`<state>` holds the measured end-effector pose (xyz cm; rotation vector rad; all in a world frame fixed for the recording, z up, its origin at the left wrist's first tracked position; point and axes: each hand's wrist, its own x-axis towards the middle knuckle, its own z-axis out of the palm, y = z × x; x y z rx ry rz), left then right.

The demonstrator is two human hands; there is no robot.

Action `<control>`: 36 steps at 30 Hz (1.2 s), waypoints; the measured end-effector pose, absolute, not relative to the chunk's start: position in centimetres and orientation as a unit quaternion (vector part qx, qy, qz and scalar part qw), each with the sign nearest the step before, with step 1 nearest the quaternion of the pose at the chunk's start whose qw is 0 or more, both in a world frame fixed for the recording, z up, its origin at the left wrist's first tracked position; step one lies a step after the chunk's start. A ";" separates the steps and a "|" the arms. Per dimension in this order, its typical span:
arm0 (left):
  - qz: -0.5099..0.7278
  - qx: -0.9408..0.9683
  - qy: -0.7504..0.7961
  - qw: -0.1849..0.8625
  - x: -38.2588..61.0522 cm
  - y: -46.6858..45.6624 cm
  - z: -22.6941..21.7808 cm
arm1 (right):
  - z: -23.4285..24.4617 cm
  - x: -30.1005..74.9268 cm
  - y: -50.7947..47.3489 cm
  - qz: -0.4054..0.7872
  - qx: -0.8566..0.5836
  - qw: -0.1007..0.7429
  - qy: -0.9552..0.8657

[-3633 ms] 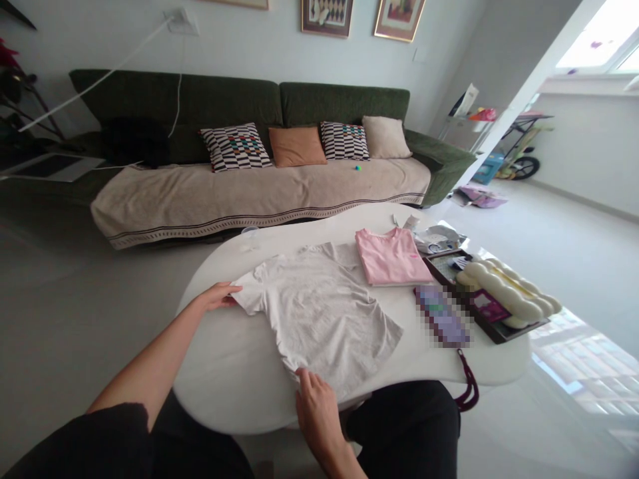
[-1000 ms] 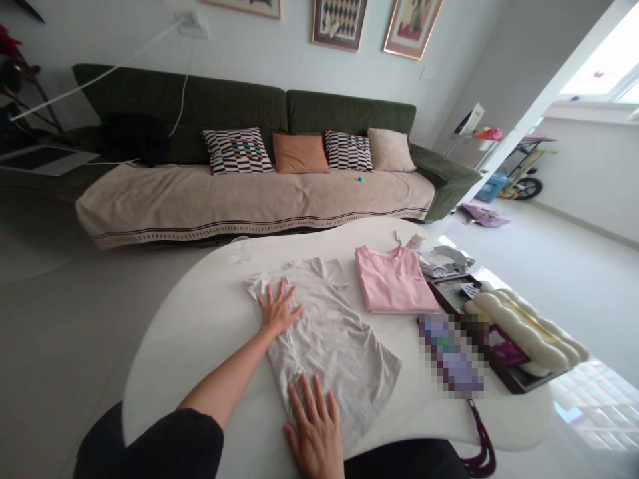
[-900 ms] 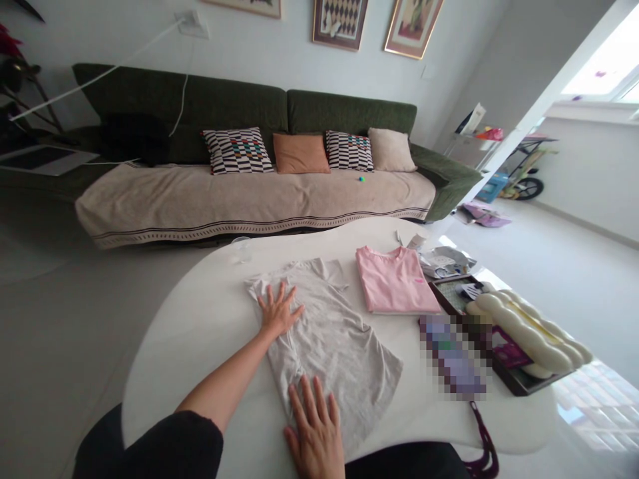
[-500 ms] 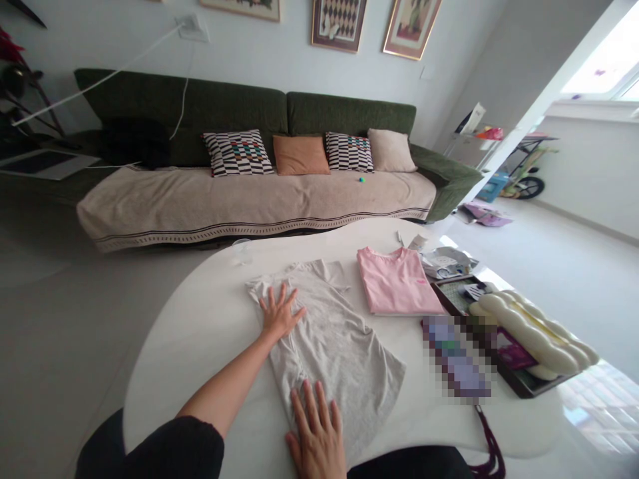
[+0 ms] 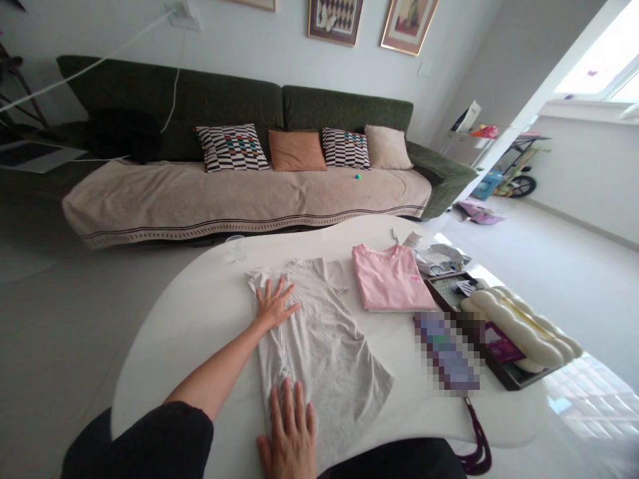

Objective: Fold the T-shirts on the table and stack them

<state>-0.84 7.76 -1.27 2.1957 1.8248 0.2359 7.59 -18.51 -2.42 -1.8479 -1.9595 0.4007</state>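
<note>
A light grey T-shirt (image 5: 329,339) lies on the white table (image 5: 184,313), its left side folded inward and its surface wrinkled. My left hand (image 5: 273,305) presses flat on the upper part of the shirt, fingers spread. Nearer to me, my right hand (image 5: 292,429) rests palm down on the lower left part of the shirt, its fingers stretched out. Neither hand grasps the cloth. To the right of the grey shirt sits a neatly folded pink T-shirt (image 5: 392,279).
At the table's right stand a dark tray (image 5: 516,382) with a cream puffy tissue cover (image 5: 519,326) and a blurred-out purple item with a tassel (image 5: 476,446). A clear cup (image 5: 235,248) stands at the far left edge. Beyond is a green sofa (image 5: 349,106).
My right hand has slid a little to the left along the shirt's lower edge. My left hand stays on the upper part. The whole view has shifted slightly.
</note>
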 end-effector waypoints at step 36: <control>0.502 0.308 0.569 0.575 2.9 9.8 0.8 | -2.2 18.5 -17.3 0.131 -0.546 0.228 -0.795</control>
